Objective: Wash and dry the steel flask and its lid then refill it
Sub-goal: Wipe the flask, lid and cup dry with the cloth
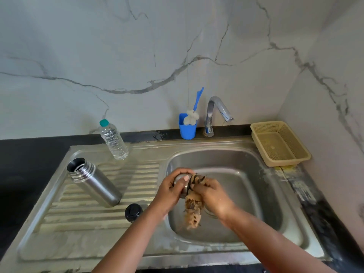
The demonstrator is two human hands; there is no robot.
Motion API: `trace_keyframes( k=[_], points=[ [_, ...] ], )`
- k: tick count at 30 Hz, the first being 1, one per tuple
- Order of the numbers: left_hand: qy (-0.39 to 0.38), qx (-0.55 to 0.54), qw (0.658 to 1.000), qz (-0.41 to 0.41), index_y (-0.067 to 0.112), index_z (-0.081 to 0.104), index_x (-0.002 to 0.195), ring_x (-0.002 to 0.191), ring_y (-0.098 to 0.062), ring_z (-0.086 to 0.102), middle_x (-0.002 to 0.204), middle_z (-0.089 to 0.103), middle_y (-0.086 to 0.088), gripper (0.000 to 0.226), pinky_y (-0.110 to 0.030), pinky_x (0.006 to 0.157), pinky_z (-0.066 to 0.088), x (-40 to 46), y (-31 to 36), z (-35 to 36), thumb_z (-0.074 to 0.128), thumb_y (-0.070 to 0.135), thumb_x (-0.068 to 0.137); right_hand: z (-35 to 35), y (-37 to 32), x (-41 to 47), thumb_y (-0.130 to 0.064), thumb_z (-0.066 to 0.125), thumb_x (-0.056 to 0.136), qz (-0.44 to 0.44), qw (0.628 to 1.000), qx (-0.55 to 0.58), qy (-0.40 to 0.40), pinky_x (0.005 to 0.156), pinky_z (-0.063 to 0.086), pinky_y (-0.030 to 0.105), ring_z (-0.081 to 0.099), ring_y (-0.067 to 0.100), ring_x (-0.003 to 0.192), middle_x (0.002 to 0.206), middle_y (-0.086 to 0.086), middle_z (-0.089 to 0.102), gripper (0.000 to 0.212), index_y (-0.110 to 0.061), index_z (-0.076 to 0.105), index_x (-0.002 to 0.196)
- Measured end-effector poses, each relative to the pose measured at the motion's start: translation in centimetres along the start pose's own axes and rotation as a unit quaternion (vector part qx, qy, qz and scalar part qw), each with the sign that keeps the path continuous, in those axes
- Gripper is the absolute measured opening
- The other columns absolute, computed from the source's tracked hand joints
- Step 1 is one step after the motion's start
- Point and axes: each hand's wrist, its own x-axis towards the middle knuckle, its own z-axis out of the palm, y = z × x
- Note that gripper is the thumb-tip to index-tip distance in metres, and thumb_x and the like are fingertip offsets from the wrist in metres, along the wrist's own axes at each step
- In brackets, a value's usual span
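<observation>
Looks like we're mid lid-scrub: left hand grips the round steel lid over the steel sink basin, right hand clutches a frayed brown scrubber against it, while the open cylindrical steel flask stands on the drainboard, so rinsing probably comes next.

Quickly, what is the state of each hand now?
Left hand: holding the steel lid.
Right hand: holding a brown scrubber against it.

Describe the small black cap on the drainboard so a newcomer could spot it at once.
Start at the steel sink unit and look at its ribbed drainboard left of the basin. Just in front of the open steel flask lies the black cap: small, round and dark, the only non-metal thing there.
</observation>
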Motion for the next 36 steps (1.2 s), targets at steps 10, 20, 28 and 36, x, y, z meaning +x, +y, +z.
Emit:
trace_keyframes(
  k=[10, 20, 28, 36],
  points=[
    [-0.11, 0.033, 0.978, -0.173, 0.002, 0.061, 0.108, 0.053, -0.016, 0.06, 0.064, 0.061, -0.003, 0.036, -0.029, 0.047, 0.044, 1.4, 2.5, 0.5, 0.044, 0.033, 0.103, -3.3, 2.2, 2.1, -0.003, 0.068, 0.071, -0.52, 0.521, -0.677, 0.015, 0.112, 0.029, 0.063, 0.063, 0.014, 0.082, 0.079, -0.008, 0.056, 0.033, -0.025, 0.072, 0.095],
    [-0.036, 0.096, 0.995, -0.013, 0.027, 0.065, 0.094, 0.061, -0.012, 0.059, 0.094, 0.068, 0.0, 0.008, -0.027, 0.045, 0.045, 1.5, 1.5, 1.8, 0.058, 0.026, 0.099, -2.9, 1.3, 0.5, 0.016, 0.052, 0.079, -0.104, 0.991, -0.024, -0.082, 0.066, 0.056, 0.033, 0.069, 0.022, 0.072, 0.085, 0.012, 0.073, 0.036, -0.012, 0.075, 0.082],
    [-0.01, 0.117, 0.992, 0.055, 0.009, 0.066, 0.089, 0.073, -0.007, 0.063, 0.081, 0.066, -0.002, 0.02, -0.012, 0.065, 0.047, 1.9, 1.1, 2.2, 0.051, 0.022, 0.093, -1.8, 2.7, 0.0, 0.009, 0.053, 0.088, -0.091, 0.994, 0.049, -0.042, 0.068, 0.054, 0.033, 0.067, 0.021, 0.069, 0.078, 0.011, 0.072, 0.029, -0.011, 0.072, 0.081],
    [-0.103, 0.094, 0.967, -0.214, 0.02, 0.057, 0.092, 0.051, -0.016, 0.052, 0.064, 0.057, -0.006, 0.044, -0.02, 0.04, 0.031, 2.4, 3.2, 1.9, 0.041, 0.06, 0.098, -3.7, 5.1, 2.4, 0.001, 0.053, 0.067, -0.467, 0.72, -0.512, 0.031, 0.082, 0.045, 0.028, 0.055, 0.016, 0.076, 0.08, -0.005, 0.061, 0.039, -0.025, 0.067, 0.092]
  ],
)
